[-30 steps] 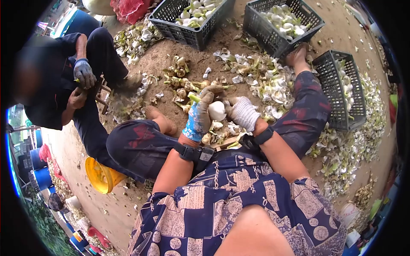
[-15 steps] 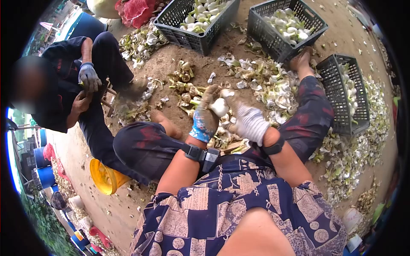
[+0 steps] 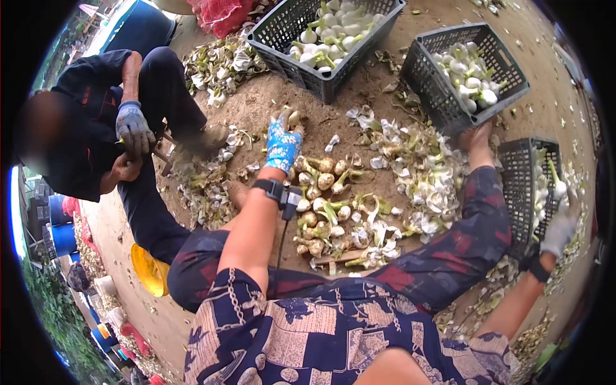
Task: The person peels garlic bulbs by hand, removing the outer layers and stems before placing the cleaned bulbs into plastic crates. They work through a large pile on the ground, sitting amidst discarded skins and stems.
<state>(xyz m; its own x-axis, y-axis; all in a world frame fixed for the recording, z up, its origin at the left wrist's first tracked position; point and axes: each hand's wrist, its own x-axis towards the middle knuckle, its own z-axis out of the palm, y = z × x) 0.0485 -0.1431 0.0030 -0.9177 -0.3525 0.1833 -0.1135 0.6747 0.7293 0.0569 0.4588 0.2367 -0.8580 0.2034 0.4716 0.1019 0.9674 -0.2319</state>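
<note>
Daylight lit the ground [image 3: 378, 74] evenly; the wide lens bent the edges into black, and the right hand [image 3: 561, 231] blurred.

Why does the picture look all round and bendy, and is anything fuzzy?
Head view: probably a very wide lens, curving things near the edges and leaving black corners; head view: the right hand looks smeared, likely motion blur; head view: the bulbs near the middle look clearer, in fairly even light.
</note>
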